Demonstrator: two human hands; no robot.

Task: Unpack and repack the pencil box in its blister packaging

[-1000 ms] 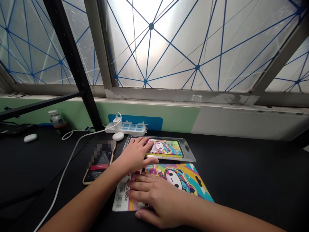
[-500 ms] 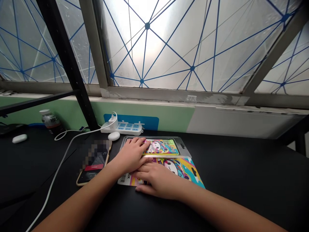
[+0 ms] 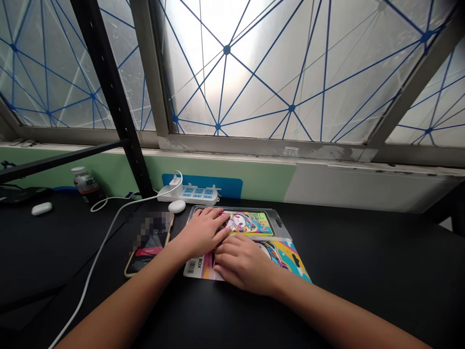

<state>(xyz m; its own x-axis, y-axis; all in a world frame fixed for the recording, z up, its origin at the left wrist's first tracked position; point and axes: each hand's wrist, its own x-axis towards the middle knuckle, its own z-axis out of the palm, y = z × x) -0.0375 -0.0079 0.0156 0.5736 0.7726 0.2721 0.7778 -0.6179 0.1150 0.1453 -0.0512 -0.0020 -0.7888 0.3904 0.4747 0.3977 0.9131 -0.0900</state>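
Note:
A clear plastic blister pack (image 3: pixel 271 218) with a colourful cartoon tin inside lies flat on the black table. Just in front of it lies a bright cartoon backing card (image 3: pixel 290 259), its far edge tucked against the pack. My left hand (image 3: pixel 203 231) rests flat on the left end of the pack, fingers spread. My right hand (image 3: pixel 241 261) lies palm down on the card, fingertips touching the pack's near edge beside my left hand. Neither hand grips anything.
A phone (image 3: pixel 147 245) lies left of my hands, with a white cable (image 3: pixel 98 257) running past it to a power strip (image 3: pixel 191 194) at the wall. A white earbud case (image 3: pixel 177 206), a bottle (image 3: pixel 85 182) and a second white case (image 3: pixel 41 208) sit farther left. A black post (image 3: pixel 112 97) rises there.
My right hand has slid the card away from me until its far edge meets the blister pack. My left hand has stayed on the pack.

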